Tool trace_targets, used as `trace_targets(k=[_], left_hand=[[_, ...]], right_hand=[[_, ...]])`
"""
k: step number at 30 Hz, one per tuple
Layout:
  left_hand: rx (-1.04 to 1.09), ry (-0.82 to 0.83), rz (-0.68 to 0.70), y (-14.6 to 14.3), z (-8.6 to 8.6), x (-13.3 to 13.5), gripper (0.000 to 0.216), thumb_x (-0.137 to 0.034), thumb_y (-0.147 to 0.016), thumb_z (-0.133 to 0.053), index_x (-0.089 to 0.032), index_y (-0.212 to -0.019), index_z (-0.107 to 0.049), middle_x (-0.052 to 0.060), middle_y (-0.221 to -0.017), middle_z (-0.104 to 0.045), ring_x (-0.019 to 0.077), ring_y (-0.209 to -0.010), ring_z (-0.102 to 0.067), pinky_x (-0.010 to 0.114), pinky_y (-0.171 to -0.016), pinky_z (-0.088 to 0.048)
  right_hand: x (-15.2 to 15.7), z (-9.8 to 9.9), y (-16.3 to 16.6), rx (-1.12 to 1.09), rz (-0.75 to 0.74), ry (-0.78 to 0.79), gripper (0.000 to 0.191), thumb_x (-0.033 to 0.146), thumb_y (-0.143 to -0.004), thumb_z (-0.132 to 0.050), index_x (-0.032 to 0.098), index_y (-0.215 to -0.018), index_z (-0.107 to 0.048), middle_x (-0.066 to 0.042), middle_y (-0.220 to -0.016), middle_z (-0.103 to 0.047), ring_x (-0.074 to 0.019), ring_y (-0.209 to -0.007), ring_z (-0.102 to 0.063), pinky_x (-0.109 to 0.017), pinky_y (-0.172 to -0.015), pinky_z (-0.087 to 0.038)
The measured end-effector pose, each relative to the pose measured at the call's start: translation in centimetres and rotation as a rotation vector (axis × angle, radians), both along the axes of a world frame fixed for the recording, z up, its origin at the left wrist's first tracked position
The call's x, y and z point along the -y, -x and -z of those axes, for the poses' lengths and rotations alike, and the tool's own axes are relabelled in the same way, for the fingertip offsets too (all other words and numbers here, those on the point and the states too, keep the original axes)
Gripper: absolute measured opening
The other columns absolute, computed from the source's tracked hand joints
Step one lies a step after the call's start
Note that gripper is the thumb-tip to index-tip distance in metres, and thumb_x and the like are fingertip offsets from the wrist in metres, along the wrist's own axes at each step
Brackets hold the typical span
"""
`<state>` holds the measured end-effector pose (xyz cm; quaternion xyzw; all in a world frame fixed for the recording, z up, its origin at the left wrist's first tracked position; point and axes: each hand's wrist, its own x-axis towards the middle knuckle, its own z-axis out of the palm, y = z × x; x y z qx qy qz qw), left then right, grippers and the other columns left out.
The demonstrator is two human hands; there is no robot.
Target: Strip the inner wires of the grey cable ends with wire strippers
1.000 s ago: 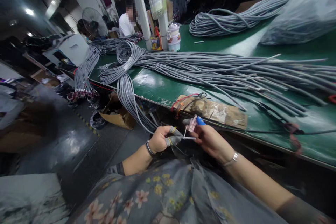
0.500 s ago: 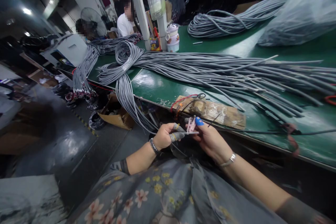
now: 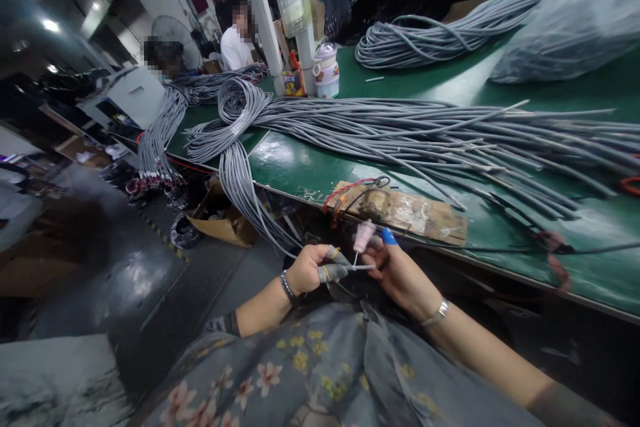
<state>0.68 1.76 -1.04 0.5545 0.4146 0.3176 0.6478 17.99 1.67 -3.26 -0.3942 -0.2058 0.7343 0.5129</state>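
Observation:
My left hand (image 3: 311, 268), with grey covers on its fingertips, pinches a grey cable (image 3: 363, 267) close to its end, which points right. My right hand (image 3: 407, 280) has a blue cover on the thumb, raised a little away from the fingers. Against those fingers rests a small pale pink tool (image 3: 365, 235), whose exact kind I cannot make out. A thin tip runs down from the tool to the cable end. Both hands are in front of my body, just below the bench edge.
On the green bench (image 3: 295, 163) lies a long bundle of grey cables (image 3: 380, 121). Near its edge sits a worn wooden board (image 3: 425, 217). A plastic bag (image 3: 575, 27), a cup (image 3: 327, 73) and a white post (image 3: 257, 7) stand farther back. A person (image 3: 235, 47) sits beyond.
The pink tool has turned in my right hand, and its thin tip now meets the cable. My right thumb has shifted right, away from the tool. The cable end has dropped slightly.

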Motion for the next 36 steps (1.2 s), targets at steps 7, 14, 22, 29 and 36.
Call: trace_targets(k=[7,14,22,29,36], left_hand=[[-0.065,-0.093,-0.001,0.8,0.2,1.6,0.057,-0.065,-0.058,-0.074,-0.009,-0.068,-0.066,0.002,-0.059,-0.060,0.0073,-0.052,-0.050,0.020,-0.053,-0.043],[-0.184,-0.246,-0.099,1.2,0.4,2.9,0.048,-0.054,-0.070,-0.071,-0.009,-0.085,-0.068,0.006,-0.071,-0.066,0.0102,-0.061,-0.058,0.021,-0.059,-0.049],[-0.320,-0.228,-0.043,1.6,-0.7,3.4,0.029,-0.038,-0.072,-0.071,-0.010,-0.081,-0.070,0.006,-0.070,-0.068,0.0108,-0.060,-0.059,0.019,-0.058,-0.047],[-0.390,-0.242,-0.025,1.9,-1.1,3.4,0.022,-0.031,-0.073,-0.068,-0.010,-0.078,-0.070,0.004,-0.065,-0.067,0.0096,-0.056,-0.056,0.018,-0.054,-0.044],[-0.353,-0.174,-0.032,1.9,-1.2,3.3,0.026,-0.034,-0.069,-0.073,-0.010,-0.076,-0.070,0.003,-0.062,-0.064,0.0082,-0.054,-0.053,0.017,-0.053,-0.043]], right_hand=[[1.1,0.4,-1.3,0.276,-0.116,-0.077,0.064,0.082,-0.060,-0.059,0.018,-0.066,-0.060,-0.001,-0.059,-0.052,-0.0067,-0.044,-0.022,-0.021,-0.038,-0.016],[3.3,-1.0,-4.9,1.073,-0.352,-0.489,0.073,0.085,-0.077,-0.025,0.022,-0.064,-0.059,-0.004,-0.058,-0.056,-0.0171,-0.053,-0.048,-0.030,-0.052,-0.041],[4.8,-3.8,-6.1,1.523,-0.246,-0.951,0.045,0.050,-0.093,-0.038,0.022,-0.068,-0.063,-0.007,-0.069,-0.062,-0.0195,-0.062,-0.053,-0.033,-0.059,-0.039],[4.9,-5.4,-5.5,1.892,-0.094,-1.199,0.047,0.041,-0.096,-0.034,0.022,-0.059,-0.056,-0.007,-0.063,-0.055,-0.0202,-0.061,-0.042,-0.035,-0.060,-0.027],[4.8,-5.6,-4.9,1.951,-0.148,-1.181,0.046,0.039,-0.095,-0.033,0.021,-0.059,-0.057,-0.007,-0.062,-0.052,-0.0209,-0.063,-0.043,-0.036,-0.061,-0.024]])
